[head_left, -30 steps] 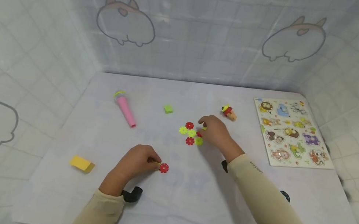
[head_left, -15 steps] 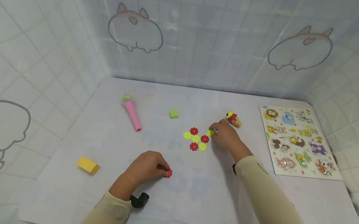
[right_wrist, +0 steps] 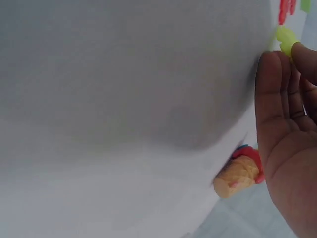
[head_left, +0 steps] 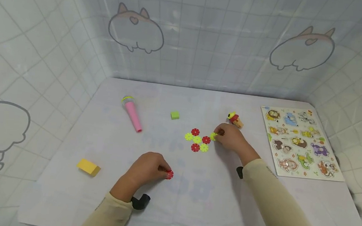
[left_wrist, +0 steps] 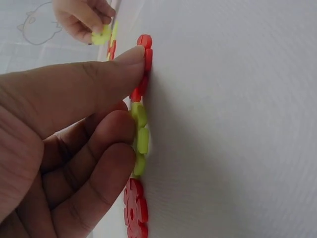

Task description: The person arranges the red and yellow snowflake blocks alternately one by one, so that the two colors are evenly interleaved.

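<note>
My left hand (head_left: 163,170) rests on the white table (head_left: 190,211) near its front and pinches a red snowflake disc (head_left: 169,174). In the left wrist view the thumb presses that red disc (left_wrist: 144,49), and a yellow-green disc (left_wrist: 140,134) and another red disc (left_wrist: 134,213) lie under the fingers. A flat cluster of red and yellow-green discs (head_left: 198,141) sits mid-table. At its right edge my right hand (head_left: 217,135) pinches a yellow-green disc (head_left: 213,135), also seen as the green disc (right_wrist: 286,39) at the fingertips in the right wrist view.
A pink toy microphone (head_left: 132,114) and a small green cube (head_left: 175,115) lie at the back left. A yellow block (head_left: 88,166) is at the front left. A cone-shaped toy (head_left: 235,120) sits behind the right hand. An animal puzzle board (head_left: 301,141) lies at the right.
My right hand has shifted from over the cluster to its right edge, now with a yellow-green disc. The left hand stays put, its fingers covering more of the red disc.
</note>
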Available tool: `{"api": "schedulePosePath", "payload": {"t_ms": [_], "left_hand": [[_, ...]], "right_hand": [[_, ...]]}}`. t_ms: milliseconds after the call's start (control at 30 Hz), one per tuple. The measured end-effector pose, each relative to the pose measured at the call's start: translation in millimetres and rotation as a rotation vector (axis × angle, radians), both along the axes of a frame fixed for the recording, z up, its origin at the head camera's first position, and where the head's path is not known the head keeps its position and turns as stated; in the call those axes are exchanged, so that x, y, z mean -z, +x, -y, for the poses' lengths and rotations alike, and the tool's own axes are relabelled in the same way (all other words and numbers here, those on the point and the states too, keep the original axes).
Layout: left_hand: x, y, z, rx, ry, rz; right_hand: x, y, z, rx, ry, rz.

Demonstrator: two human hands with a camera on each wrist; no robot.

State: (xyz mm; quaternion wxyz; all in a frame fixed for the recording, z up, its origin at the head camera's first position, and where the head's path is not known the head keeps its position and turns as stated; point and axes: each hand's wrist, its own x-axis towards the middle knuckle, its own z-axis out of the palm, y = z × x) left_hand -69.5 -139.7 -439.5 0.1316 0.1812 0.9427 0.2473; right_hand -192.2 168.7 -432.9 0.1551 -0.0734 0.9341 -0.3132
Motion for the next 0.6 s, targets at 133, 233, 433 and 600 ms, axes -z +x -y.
{"api": "schedulePosePath", "payload": {"t_ms": [133, 233, 433, 600], "left_hand": [[-0.5, -0.4, 0, -0.008, -0.001, 0.011], [1.4, -0.5, 0, -0.008, -0.002, 0.012], [2.4, -2.3, 2, 0.012, 0.004, -0.008], [4.6, -5.0, 2, 0.023, 0.008, -0.012]], "right_hand": [[-11.9, 16.0, -1, -0.036, -0.084, 0.032], [-16.0, 35.4, 10, -0.115, -0.111, 0.068], [-1.5, 74.1, 52, -0.324, -0.072, 0.054], [8.7, 92.7, 78, -0.382, -0.006, -0.006]]}}
